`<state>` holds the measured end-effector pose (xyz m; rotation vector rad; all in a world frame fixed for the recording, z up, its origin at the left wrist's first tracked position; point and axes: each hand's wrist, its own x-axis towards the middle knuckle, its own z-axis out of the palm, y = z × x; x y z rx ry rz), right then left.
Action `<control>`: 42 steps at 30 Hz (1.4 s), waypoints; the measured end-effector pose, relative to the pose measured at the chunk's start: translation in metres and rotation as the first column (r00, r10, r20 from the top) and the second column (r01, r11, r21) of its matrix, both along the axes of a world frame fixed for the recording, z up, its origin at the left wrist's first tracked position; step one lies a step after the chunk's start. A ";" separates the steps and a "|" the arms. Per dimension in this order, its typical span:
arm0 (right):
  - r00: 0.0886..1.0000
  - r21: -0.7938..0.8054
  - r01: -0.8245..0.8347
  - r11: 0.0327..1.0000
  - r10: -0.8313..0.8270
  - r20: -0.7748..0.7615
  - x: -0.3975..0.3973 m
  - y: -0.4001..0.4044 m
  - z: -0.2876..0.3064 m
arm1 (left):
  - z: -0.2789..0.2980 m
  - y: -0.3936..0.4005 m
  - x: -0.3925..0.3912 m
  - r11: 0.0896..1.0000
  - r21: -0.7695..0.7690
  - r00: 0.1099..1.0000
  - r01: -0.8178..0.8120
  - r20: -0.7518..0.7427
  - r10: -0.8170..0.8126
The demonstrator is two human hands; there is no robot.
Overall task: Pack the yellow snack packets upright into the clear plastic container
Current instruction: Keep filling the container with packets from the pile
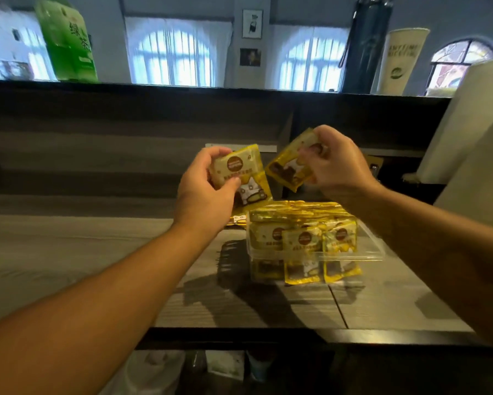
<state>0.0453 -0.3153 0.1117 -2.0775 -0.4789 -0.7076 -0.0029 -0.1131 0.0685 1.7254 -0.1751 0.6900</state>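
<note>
One yellow snack packet (246, 173) is pinched between the thumb and curled fingers of the left hand (208, 189), its printed face turned toward the camera. A second, tilted packet (289, 163) is gripped at its upper end by the fingers of the right hand (336, 163). Below both sets of fingers, the clear plastic container (305, 252) is seen on the grey wooden counter (82, 252), crowded with upright yellow packets (305, 238). A green bottle (67, 38) is seen on the ledge far beyond the left fingers.
</note>
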 end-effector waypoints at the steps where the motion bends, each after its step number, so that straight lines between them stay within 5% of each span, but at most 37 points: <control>1: 1.000 0.039 -0.016 0.999 0.017 -0.023 -0.006 -0.007 -0.003 | 0.002 -0.006 -0.002 0.998 0.054 1.000 0.014 -0.004 -0.014; 11: 0.994 -0.086 0.096 0.992 -0.091 0.066 -0.035 -0.073 -0.035 | -0.006 -0.046 -0.008 0.845 0.530 0.992 0.073 -0.129 -0.005; 13: 0.996 -0.080 0.079 0.994 -0.075 0.051 -0.040 -0.080 -0.039 | -0.007 -0.051 -0.006 0.711 0.703 0.992 0.030 -0.107 0.064; 16: 0.996 -0.071 0.070 0.995 -0.066 0.055 -0.047 -0.086 -0.043 | -0.009 -0.056 0.000 0.337 0.940 0.987 -0.055 0.000 0.161; 21: 0.998 -0.126 0.068 0.990 -0.065 0.024 -0.053 -0.086 -0.048 | -0.001 -0.062 0.002 0.150 0.989 0.992 -0.010 -0.009 0.124; 26: 0.995 -0.287 0.019 0.958 -0.046 -0.088 -0.055 -0.080 -0.044 | 0.010 -0.060 0.004 -0.167 0.986 0.987 0.020 0.007 0.161; 31: 0.988 -0.544 0.010 0.839 -0.092 -0.123 -0.052 -0.069 -0.040 | 0.011 -0.058 0.009 -0.172 0.985 0.994 0.013 0.007 0.114; 35: 0.988 -0.854 0.052 0.518 -0.151 -0.031 -0.038 -0.065 -0.038 | 0.010 -0.057 0.022 -0.063 0.989 0.990 0.136 -0.132 0.052; 42: 0.956 -0.961 -0.154 0.230 -0.211 -0.204 0.008 -0.057 -0.037 | 0.010 -0.060 0.043 -0.098 0.908 0.906 0.407 -0.386 0.175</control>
